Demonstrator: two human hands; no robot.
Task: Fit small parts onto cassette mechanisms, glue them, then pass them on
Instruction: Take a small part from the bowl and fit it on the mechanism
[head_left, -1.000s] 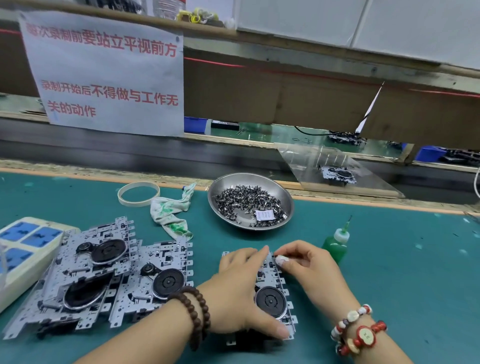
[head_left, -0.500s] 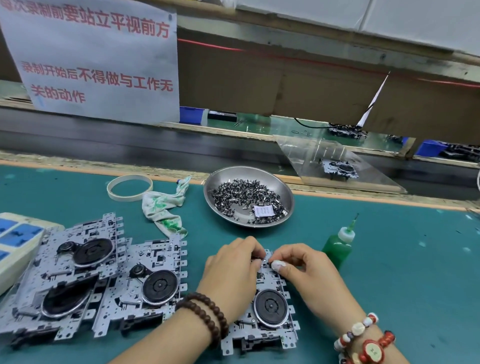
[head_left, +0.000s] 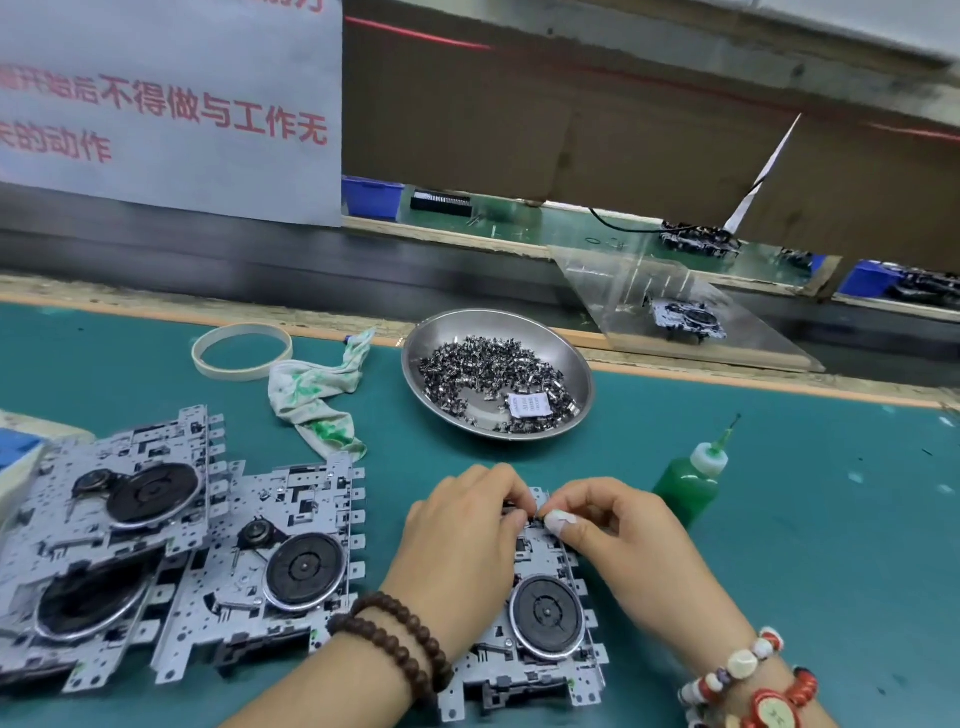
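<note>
Cassette mechanism (head_left: 540, 623): flat on the green mat, under both hands.
Left hand (head_left: 462, 540): was spread flat, now curled, fingertips pinching at its top edge.
Right hand (head_left: 608, 525): still pinching there.
Meaning: small part probably being seated; glue bottle (head_left: 688, 483) untouched.

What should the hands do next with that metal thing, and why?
Probably press the small part home. Both the left hand and right hand pinch at the top edge of the cassette mechanism, and the green glue bottle stands untouched beside them.
</note>
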